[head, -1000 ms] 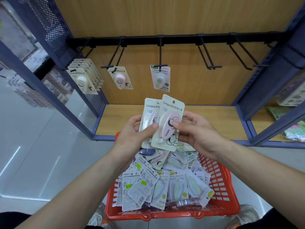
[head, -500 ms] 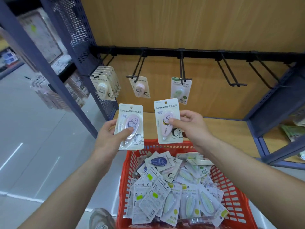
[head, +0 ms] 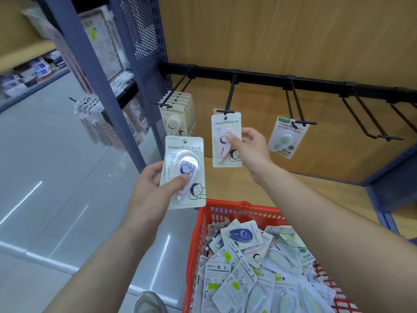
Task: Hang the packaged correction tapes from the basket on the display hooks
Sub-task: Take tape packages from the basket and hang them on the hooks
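Nearest, a red basket (head: pixel 228 204) holds a loose heap of packaged correction tapes (head: pixel 248 279), some face down. A shoe (head: pixel 149 302) shows on the floor just left of it. Above the basket's far left corner, the left hand (head: pixel 151 190) grips a lilac pack (head: pixel 184 172), thumb pressed on the blister and fingers curled behind the card. Farther, the right hand (head: pixel 250 147) pinches a pink pack (head: pixel 225 141) by its right edge. The pack's top meets the tip of the 2nd hook (head: pixel 229 96) from the left; I cannot tell whether it is threaded on. To its left hangs a stack of cream packs (head: pixel 178 116), and to its right 1 green pack (head: pixel 287 137). The hooks hang from a black rail (head: pixel 270 79).
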`<state>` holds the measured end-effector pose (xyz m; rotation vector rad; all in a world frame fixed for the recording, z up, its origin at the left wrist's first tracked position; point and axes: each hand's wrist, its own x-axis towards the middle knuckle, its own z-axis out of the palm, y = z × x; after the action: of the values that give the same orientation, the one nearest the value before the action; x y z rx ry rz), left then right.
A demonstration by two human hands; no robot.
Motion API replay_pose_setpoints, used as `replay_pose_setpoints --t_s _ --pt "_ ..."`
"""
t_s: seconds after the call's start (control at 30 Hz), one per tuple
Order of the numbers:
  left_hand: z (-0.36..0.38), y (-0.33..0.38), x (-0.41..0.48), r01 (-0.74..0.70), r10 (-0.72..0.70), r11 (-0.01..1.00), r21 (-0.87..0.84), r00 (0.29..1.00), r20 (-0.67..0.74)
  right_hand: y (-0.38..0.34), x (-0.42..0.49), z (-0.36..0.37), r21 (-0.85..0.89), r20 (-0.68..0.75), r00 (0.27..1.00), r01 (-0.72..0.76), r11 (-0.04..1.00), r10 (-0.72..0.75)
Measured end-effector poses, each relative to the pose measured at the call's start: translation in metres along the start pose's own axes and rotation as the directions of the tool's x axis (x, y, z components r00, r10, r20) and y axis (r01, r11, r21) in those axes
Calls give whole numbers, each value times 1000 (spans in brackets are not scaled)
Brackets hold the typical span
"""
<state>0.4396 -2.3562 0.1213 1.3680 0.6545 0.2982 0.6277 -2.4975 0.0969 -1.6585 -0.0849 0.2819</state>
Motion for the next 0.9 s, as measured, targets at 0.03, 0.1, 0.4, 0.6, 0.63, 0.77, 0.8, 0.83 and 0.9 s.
replay_pose_setpoints --t_s 0.03,0.1,0.4,0.6,0.63,0.77,0.8,0.83,0.9 --pt "1 0 0 1 -1 1000 -7 1000 2 -1 3 2 -25 -21 1000 -6 1000 5" --pt "3 -1 0 0 0 1000 -10 1000 5 -4 12 5 -125 -90 996 -32 992 20" --pt "13 -8 2 -19 18 1000 4 999 28 -7 -73 11 64 245 957 -174 983 154" --pt "19 -7 -2 -33 33 999 -8 999 22 -9 -84 6 83 325 943 -106 991 74" --pt "19 -7 -1 -39 39 999 -7 999 6 -11 -81 4 104 303 949 -120 987 83" --pt "16 -6 1 -36 38 999 36 998 -50 -17 -56 -7 100 81 993 -91 991 83" --pt "15 -5 2 -34 36 999 37 998 -54 -19 -49 -9 81 44 996 -84 993 81" --pt "14 -5 2 -30 32 999 35 998 -58 -21 -43 -10 56 32 996 -82 995 80" --pt "14 -5 3 -21 23 999 30 998 -62 -23 -33 -8 11 41 996 -82 997 81"
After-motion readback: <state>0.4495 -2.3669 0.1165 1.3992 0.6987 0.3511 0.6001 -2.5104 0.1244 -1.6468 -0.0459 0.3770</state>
